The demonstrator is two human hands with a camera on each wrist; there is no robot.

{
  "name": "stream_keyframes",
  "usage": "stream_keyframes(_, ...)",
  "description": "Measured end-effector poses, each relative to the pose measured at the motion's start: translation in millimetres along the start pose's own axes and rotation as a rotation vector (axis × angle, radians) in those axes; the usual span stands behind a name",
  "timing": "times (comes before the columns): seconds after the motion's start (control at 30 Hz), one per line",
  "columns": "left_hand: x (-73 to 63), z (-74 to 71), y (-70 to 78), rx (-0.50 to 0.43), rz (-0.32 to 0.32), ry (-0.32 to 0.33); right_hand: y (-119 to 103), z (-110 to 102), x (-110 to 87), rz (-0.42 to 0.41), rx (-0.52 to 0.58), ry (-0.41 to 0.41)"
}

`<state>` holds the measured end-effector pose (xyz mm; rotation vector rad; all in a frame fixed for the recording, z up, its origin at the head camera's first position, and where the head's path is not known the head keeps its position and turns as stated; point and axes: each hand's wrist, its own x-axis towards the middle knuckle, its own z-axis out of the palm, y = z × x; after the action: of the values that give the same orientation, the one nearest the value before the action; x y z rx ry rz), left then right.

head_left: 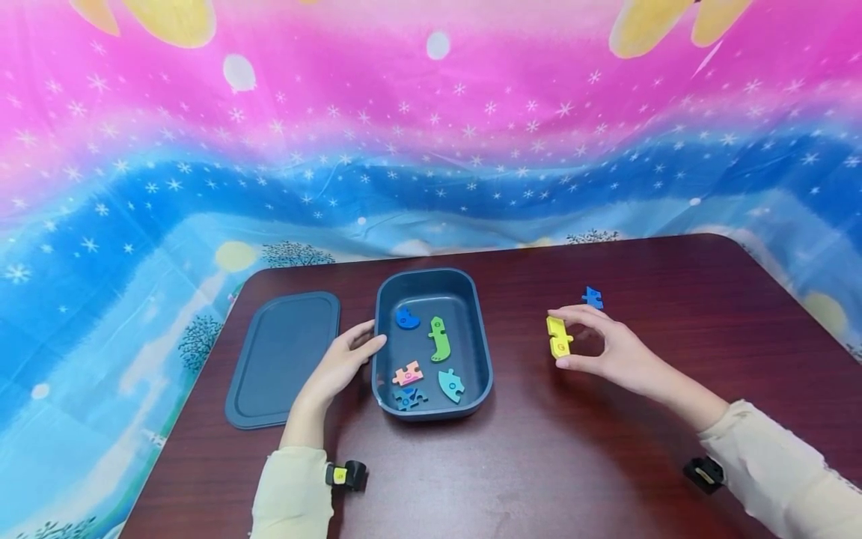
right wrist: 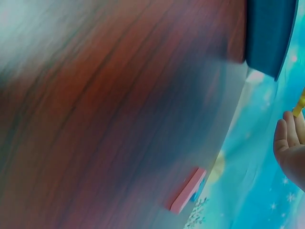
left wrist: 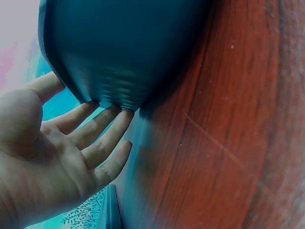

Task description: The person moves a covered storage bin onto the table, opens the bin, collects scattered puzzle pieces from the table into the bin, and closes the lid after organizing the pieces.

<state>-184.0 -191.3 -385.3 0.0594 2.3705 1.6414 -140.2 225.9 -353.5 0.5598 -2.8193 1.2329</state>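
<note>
Between thumb and fingers, my right hand (head_left: 622,352) pinches a yellow puzzle piece (head_left: 558,337) above the table, to the right of the dark blue-grey box (head_left: 483,337). Only part of that right hand (right wrist: 291,143) and a bit of the yellow piece (right wrist: 299,106) show in the right wrist view. My left hand (head_left: 343,361) touches the box's left side, thumb at the rim. In the left wrist view, its fairly straight fingertips (left wrist: 126,114) meet the outer wall. Inside lie a blue piece (head_left: 407,318), a green one (head_left: 439,339), a pink one (head_left: 407,373) and two teal-blue ones (head_left: 451,385).
The flat matching lid (head_left: 286,359) lies left of the box on the dark red-brown table (head_left: 512,471). Beyond my right hand is a small blue puzzle piece (head_left: 592,297). A pink-sided piece (right wrist: 188,192) shows in the right wrist view. Patterned cloth (head_left: 417,172) hangs behind.
</note>
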Motion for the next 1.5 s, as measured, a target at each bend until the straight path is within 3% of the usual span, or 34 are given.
stream_keyframes(0.37,-0.3,0.3,0.1,-0.002,-0.001,-0.001,-11,20,9.0,-0.104,0.105,-0.036)
stream_keyframes(0.67,-0.3,-0.6,-0.4,-0.008,0.002,0.000,-31,32,20.8,-0.159,0.111,-0.070)
stream_keyframes(1.1,-0.7,-1.2,0.0,-0.008,0.003,-0.010,-54,53,43.7,-0.178,0.184,-0.113)
stream_keyframes(1.5,-1.6,-0.6,1.2,-0.004,-0.004,-0.006,-71,71,60.1,-0.207,0.193,-0.217)
